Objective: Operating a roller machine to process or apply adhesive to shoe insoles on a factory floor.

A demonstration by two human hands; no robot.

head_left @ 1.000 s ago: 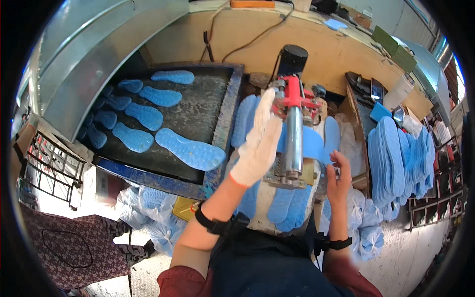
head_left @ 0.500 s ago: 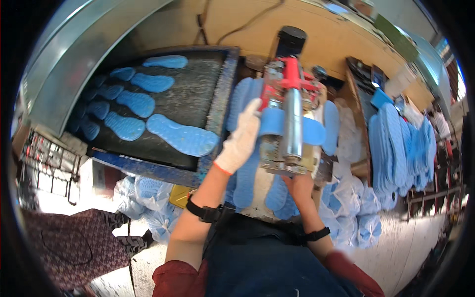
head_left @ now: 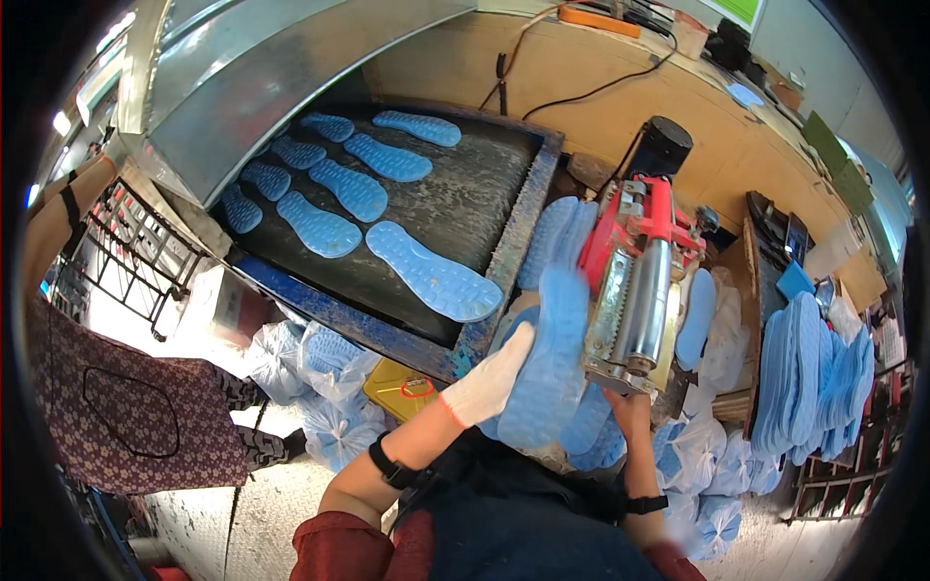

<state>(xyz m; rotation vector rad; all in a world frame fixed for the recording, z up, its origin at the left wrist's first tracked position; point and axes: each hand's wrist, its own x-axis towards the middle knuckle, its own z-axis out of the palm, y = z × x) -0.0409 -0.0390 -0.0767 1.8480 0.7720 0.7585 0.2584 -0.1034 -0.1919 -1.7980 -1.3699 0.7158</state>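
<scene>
My left hand [head_left: 492, 382], in a white glove, is closed on the edge of a blue insole [head_left: 547, 378]. That insole stands off the left side of a roller machine [head_left: 643, 300] with a chrome roller and red bracket, its outline smeared by motion. My bare right hand [head_left: 630, 409] is at the machine's near end, its fingers mostly hidden beneath the metal. More blue insoles [head_left: 603, 441] lie under and beside the machine, and one insole [head_left: 696, 320] leans along its right side.
At the left, several blue insoles [head_left: 426, 271] lie spaced on a black conveyor belt [head_left: 465, 184] with a blue frame. A metal hood [head_left: 281, 87] covers its far end. Stacked insoles [head_left: 799, 378] stand at the right. Plastic bags [head_left: 334, 416] sit on the floor; another person [head_left: 145, 407] stands at the left.
The insole that lay across the machine under the roller is now off its left side in my left hand. That hand has come nearer to me. The whole view has shifted toward the left.
</scene>
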